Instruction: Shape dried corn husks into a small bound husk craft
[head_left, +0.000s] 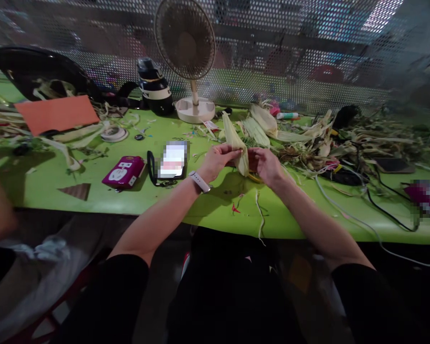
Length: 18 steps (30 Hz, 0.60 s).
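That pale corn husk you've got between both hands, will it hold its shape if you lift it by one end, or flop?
The corn husk stands up past the left hand and right hand without drooping, so it is probably fairly stiff along its length. It looks thin and dry, so likely very light and apt to tear. The fan nearby might blow it around.

No text, brand or number could be read. The magenta case (123, 172) toward the desk's (93, 198) left front edge carried a white label with marks too small to make out. The dark bottle (154, 88) at the back edge bore a pale band with a letter-like mark, unclear. The phone screen (172, 160) was blurred.
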### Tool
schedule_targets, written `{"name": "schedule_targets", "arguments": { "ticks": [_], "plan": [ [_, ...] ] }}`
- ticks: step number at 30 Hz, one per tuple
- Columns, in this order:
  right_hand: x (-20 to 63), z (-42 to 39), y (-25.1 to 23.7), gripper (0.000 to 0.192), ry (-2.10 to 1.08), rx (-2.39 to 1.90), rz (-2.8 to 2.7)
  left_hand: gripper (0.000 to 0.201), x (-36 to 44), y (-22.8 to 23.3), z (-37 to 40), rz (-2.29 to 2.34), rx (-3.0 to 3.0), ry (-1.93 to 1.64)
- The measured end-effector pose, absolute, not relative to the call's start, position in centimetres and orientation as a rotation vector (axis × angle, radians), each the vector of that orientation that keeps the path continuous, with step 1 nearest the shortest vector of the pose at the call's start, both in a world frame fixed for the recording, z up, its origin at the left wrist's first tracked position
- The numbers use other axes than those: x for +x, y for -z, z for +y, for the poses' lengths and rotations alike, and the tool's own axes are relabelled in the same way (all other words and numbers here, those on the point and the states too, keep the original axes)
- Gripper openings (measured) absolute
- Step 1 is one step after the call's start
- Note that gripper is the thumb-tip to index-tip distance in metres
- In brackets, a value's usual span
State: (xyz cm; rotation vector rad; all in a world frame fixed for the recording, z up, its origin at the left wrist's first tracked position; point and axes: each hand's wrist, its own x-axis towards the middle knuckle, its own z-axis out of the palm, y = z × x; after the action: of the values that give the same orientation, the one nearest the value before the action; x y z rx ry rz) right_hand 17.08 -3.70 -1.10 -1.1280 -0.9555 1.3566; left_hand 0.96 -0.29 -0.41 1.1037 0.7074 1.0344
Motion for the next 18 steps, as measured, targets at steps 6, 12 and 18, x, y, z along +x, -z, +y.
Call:
{"name": "schedule_targets", "arguments": {
  "ticks": [6, 12, 18],
  "plan": [
    [17.5, -3.4, 1.7, 0.038, -1.125, -1.188, -1.215, 0.012, 1.0, 0.2, -0.4, 0.729, 1.062, -0.976],
    [17.6, -3.1, 2.2, 0.045, -1.373, -1.1, -1.053, 0.015, 0.3, -0.4, 0.0, 0.735, 0.978, -0.86],
    [17.6, -3.9, 1.7, 0.047, -1.118, -1.224, -1.269, 0.011, 0.4, -0.4, 0.1, 0.804, 0.956, -0.997]
  ]
}}
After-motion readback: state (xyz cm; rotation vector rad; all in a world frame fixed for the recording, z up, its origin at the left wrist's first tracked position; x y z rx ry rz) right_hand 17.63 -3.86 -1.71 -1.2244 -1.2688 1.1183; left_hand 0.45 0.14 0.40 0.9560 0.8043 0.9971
